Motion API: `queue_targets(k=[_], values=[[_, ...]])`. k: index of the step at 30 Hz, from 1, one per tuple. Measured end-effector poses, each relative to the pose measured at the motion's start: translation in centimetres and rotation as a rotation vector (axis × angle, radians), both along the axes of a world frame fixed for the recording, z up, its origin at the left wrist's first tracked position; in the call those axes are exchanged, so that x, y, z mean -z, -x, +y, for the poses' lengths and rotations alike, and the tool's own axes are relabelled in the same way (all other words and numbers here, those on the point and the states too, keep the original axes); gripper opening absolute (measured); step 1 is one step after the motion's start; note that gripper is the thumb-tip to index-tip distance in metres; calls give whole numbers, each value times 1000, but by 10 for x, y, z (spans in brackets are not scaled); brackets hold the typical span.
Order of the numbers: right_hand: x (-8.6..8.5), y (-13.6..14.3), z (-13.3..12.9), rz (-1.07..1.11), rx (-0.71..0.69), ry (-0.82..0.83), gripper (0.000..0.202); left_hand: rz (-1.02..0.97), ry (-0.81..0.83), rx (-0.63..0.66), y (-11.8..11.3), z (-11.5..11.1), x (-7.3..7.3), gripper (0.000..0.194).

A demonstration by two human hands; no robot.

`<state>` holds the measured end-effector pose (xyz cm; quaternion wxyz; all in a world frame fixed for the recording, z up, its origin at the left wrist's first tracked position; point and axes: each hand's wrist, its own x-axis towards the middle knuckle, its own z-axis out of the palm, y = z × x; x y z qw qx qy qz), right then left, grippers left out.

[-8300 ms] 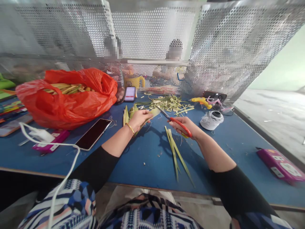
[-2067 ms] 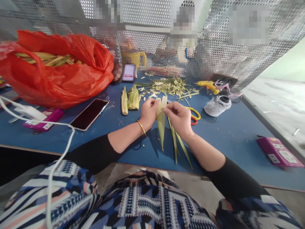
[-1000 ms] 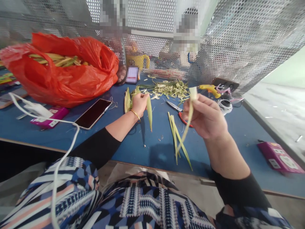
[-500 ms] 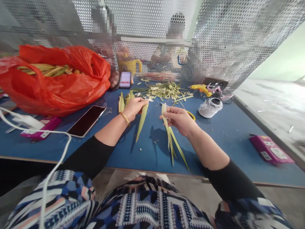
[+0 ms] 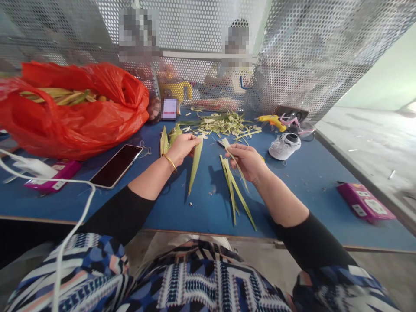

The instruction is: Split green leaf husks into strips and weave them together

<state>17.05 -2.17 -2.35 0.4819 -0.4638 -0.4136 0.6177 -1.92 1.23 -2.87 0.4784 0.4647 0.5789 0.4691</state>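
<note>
My left hand (image 5: 184, 147) pinches the top end of a pale green corn husk piece (image 5: 195, 167), whose pointed tip hangs toward me. Closed around the end of a narrow husk strip (image 5: 238, 167) is my right hand (image 5: 245, 160). Just below that hand, several thin husk strips (image 5: 231, 188) lie on the blue table. A scissors blade (image 5: 221, 143) shows by my right fingertips and a bit of yellow handle behind the hand; I cannot tell whether the hand touches them. Larger husk leaves (image 5: 164, 141) lie behind my left wrist.
Husk scraps (image 5: 227, 125) are heaped at the back, before a perforated metal screen (image 5: 201, 39). Left are a red bag (image 5: 107, 125) of husks and a phone (image 5: 117, 166). Right are a yellow glue gun (image 5: 273, 121), a white thread spool (image 5: 283, 147) and a purple packet (image 5: 365, 201).
My right hand has let several thin strips down onto the table and keeps one strip, now slanting to the right. The left hand holds its husk piece almost unmoved.
</note>
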Motion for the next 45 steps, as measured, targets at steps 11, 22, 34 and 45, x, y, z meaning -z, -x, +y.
queue_targets(k=[11,22,34,45], values=[[8,-56,55,186,451,-66,17,-83,50,87,-6,-4,2,21],[9,8,3,-167,-32,-197,34,-170,7,211,-25,-26,-5,13],[15,10,2,-181,103,-259,23,-84,76,319,-32,-35,-6,13],[15,10,1,-210,89,-280,24,-61,33,321,-31,-35,-5,17]])
